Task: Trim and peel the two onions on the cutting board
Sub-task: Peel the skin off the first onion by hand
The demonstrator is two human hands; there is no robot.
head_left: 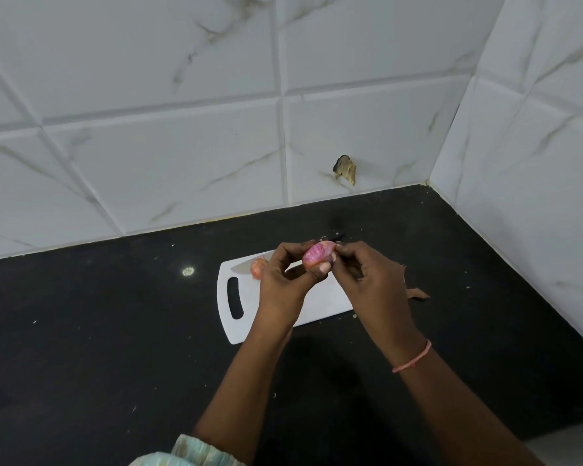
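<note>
**Desk:** What do you have on the head camera?

**Operator:** I see both hands raised just above the white cutting board (320,302), which lies on a black counter (98,331). The left hand (285,280) grips a pink, partly peeled onion (317,255), thumb curled under it and fingers wrapped behind. The right hand (372,280) pinches at the onion's right end with its fingertips.

**Desk:** And the second onion?

**Operator:** It rests on the board's far left part (258,266), half hidden behind the left hand, orange-pink skin showing. A knife (241,268) lies on the board just beside it; I see the blade toward the board's handle slot, and a dark handle tip (339,236) pokes out behind the held onion.

**Desk:** Any scraps?

**Operator:** Brown peel pieces (418,293) lie on the counter just off the board's right edge. Small pale flecks dot the counter.

**Desk:** Anything else?

**Operator:** A pink thread bracelet (414,359) sits on the right wrist. White marbled tiles (182,146) back the counter, with a chipped hole (345,169) low on the wall.
</note>
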